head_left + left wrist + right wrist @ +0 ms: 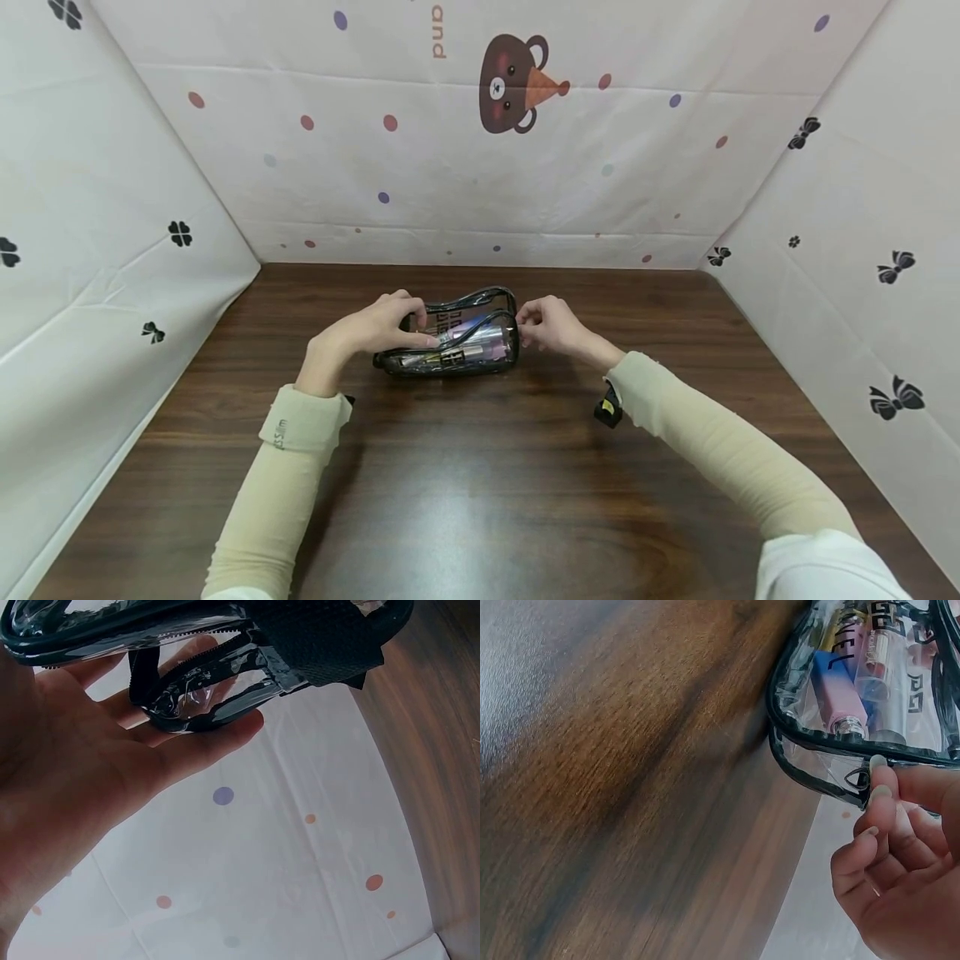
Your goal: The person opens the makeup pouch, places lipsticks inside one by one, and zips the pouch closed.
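A clear makeup pouch with black trim (450,363) lies on the table, with several tubes and sticks showing through its plastic. At its left end my left hand (369,327) holds the pouch, thumb over the front and fingers behind. In the left wrist view, fingers (214,746) spread behind the black-edged end with a zipper and a dark fabric tab (315,645). My right hand (907,847) pinches the zipper pull (859,778) at the right end between thumb and index finger. A pink and blue tube (838,690) shows inside near that end.
The brown wooden table (450,483) is bordered by white printed cloth walls: a back one (420,183) with dots and a bear, and one on each side. A black wrist camera (609,408) sits under the right sleeve cuff.
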{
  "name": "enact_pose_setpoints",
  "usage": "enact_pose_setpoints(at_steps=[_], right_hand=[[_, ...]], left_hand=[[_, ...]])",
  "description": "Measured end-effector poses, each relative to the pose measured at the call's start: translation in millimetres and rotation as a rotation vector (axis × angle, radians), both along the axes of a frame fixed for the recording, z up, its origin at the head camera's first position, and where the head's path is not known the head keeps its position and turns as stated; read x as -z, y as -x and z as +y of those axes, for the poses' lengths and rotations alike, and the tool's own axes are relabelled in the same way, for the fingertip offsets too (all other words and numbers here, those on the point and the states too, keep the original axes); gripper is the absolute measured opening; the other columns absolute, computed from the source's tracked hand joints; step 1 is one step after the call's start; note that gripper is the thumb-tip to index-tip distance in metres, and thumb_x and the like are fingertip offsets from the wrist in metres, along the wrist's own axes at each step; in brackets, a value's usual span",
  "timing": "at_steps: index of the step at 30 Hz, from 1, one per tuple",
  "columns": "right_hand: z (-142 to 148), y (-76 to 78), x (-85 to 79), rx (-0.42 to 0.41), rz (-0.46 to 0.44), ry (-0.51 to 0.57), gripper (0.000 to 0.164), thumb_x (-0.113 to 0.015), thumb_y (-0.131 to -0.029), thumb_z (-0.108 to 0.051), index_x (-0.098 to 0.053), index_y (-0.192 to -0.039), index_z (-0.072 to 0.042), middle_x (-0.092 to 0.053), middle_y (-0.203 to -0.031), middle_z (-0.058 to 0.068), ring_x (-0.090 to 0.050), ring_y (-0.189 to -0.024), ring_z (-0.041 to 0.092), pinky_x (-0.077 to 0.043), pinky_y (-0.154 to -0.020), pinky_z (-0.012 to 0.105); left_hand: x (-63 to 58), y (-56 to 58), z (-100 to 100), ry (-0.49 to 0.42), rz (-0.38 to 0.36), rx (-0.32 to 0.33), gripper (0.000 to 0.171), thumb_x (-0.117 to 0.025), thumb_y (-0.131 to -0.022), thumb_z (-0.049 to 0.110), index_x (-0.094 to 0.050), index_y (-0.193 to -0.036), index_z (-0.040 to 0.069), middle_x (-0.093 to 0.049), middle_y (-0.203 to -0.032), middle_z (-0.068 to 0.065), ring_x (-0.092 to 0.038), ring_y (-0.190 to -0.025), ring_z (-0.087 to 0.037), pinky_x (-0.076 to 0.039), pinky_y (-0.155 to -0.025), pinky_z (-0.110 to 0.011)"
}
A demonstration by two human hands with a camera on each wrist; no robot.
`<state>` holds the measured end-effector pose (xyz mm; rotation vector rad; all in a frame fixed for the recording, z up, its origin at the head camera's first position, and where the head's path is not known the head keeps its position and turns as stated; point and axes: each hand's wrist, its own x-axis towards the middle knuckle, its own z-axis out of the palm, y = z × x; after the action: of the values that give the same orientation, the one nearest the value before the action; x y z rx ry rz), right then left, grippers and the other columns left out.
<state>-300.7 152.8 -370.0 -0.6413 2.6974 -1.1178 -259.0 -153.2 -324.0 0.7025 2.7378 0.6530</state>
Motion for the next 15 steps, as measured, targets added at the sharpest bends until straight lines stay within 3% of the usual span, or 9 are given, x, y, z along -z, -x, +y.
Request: enact_pose_setpoints(at_steps=[7, 15], right_hand=[[2.4, 4.3, 1.2, -0.055, -0.039, 0.014, 0.01, -0.058, -0.093, -0.006, -0.066, -0.09, 0.0, -0.066, -0.079, 0.029, -0.06, -0.058, 0.021, -0.05, -0.05, 0.028], [9.1, 9.4, -5.8, -0.114, -0.16, 0.001, 0.013, -0.054, -0.095, -0.007, -0.063, -0.098, 0.002, -0.061, -0.084, 0.015, -0.055, -0.063, 0.022, -0.049, -0.056, 0.032]], left_hand=[[-0.5, -2.4, 0.1, -0.01, -0.004, -0.007, 0.034, -0.066, -0.089, 0.044, -0.057, -0.1, 0.013, -0.049, -0.121, -0.013, -0.042, -0.114, -0.035, -0.038, -0.088, -0.047], [0.7, -1.9, -0.5, -0.019, 0.003, 0.002, 0.035, -0.067, -0.089, 0.043, -0.058, -0.102, 0.011, -0.049, -0.12, -0.012, -0.043, -0.112, -0.032, -0.038, -0.088, -0.045]])
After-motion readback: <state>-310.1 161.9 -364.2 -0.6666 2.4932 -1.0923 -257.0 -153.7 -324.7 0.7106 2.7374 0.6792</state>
